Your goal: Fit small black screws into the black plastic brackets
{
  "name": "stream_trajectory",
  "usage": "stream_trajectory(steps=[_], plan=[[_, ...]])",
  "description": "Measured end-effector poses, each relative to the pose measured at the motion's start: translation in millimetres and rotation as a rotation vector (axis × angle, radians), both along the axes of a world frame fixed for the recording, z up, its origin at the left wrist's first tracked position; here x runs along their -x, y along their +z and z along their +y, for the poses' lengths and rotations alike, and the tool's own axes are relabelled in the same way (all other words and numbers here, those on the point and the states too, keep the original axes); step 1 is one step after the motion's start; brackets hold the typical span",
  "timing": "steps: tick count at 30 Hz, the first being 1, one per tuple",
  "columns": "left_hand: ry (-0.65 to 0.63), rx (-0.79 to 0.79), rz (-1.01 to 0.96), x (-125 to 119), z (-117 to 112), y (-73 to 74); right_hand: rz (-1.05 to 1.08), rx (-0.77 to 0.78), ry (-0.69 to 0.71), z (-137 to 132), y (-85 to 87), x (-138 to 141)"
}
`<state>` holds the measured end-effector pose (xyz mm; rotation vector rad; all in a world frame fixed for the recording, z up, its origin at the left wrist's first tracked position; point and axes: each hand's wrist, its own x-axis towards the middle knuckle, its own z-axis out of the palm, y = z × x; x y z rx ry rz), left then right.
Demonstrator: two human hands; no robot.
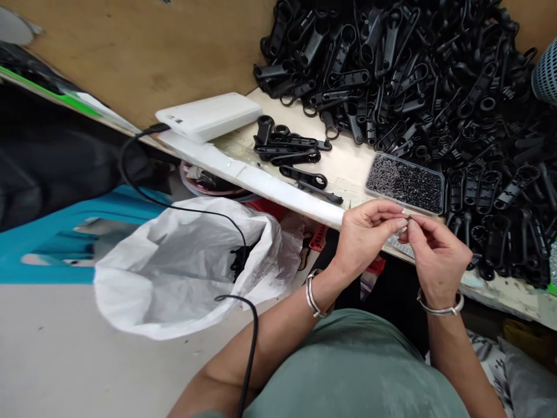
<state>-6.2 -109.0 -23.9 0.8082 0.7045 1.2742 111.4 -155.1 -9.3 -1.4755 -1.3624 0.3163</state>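
My left hand (363, 235) and my right hand (441, 249) meet fingertip to fingertip over the front edge of the bench. Both are closed in a pinch at a tiny dark piece (409, 218), too small to make out in detail. Just beyond them stands a clear plastic box (442, 194) filled with small dark grains or parts (404, 181). To the left of the box lie several black plastic arm-shaped parts (289, 145) with ring ends. One such part (304, 176) sits apart, near the bench edge, beside a thin black piece (322, 191).
A large heap of black plastic parts (391, 75) covers the bench's back and right. A white box-like device (209, 116) with a black cable (174, 206) rests at left. Below hangs an open white sack (148, 278), near a blue plastic stool (56, 232). A mesh basket (546, 72) stands far right.
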Motion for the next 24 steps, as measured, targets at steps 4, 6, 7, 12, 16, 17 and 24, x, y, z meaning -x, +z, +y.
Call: stream_trajectory(steps=[4,6,7,12,16,17,24], plan=[[-0.025,-0.069,0.050,1.0,0.4,-7.0,-0.213,0.011,-0.009,1.2,-1.9,-2.7],[-0.044,-0.164,0.142,6.1,1.4,-9.1,-0.241,0.035,-0.003,2.4,-3.5,-5.3],[-0.038,-0.237,0.227,10.2,2.1,-9.2,-0.239,0.043,-0.005,2.7,-4.3,-7.2],[0.111,-0.839,0.991,36.3,8.8,-2.9,-0.166,0.120,-0.042,0.7,-8.0,-24.2],[0.021,-1.039,1.468,43.2,17.7,-4.1,-0.230,0.193,-0.040,-2.1,-11.8,-35.8],[0.003,-1.044,1.514,42.5,19.3,-5.6,-0.255,0.198,-0.031,-2.5,-12.5,-37.1],[-0.003,-1.037,1.484,34.7,10.8,-13.8,-0.407,0.140,0.043,-1.7,-10.1,-37.7]])
